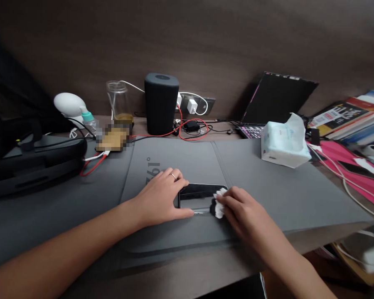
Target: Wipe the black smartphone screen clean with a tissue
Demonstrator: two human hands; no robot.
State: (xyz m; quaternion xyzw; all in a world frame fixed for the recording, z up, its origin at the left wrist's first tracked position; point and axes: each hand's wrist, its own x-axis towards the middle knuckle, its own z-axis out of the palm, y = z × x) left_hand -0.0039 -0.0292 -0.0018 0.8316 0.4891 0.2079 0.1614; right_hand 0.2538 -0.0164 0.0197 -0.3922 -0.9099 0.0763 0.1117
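Note:
A black phone [197,195] lies flat on a grey desk mat [268,187], screen up. My left hand [162,197] grips its left end, thumb along the near edge and fingers over the far edge, a ring on one finger. My right hand [239,205] pinches a crumpled white tissue [218,204] and presses it on the right part of the screen.
A white tissue pack [283,141] sits on the mat at the right. Behind stand a dark cylindrical speaker [161,104], a glass jar [118,99], chargers with red and white cables [190,124] and an open laptop [274,101]. Books [352,116] pile at the right, black gear [34,162] at the left.

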